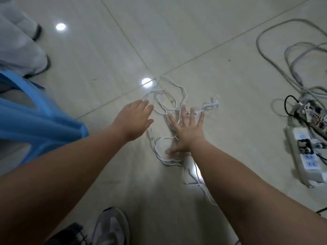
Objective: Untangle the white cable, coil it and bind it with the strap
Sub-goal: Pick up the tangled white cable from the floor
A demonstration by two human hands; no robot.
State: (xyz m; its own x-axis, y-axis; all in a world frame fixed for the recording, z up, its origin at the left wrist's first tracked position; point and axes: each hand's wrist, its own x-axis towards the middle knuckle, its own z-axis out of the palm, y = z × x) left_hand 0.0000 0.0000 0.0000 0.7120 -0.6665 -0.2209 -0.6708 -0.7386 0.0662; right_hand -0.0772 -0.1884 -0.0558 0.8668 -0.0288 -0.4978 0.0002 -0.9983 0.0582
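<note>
White cable (184, 94): is lying in a loose tangle on the tiled floor (177, 41), partly under the two hands.
Left hand (134, 119): is reaching over the left loop, fingers straight and together, grasping nothing.
Right hand (187, 131): is spreading flat over the strands, fingers apart, grasping nothing.
Power strips (307, 156): are lying well apart, on the right.

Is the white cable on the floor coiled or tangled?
Tangled. The white cable sprawls in loose, crossing loops on the floor, with free ends showing; the right hand is spread over it.
</note>
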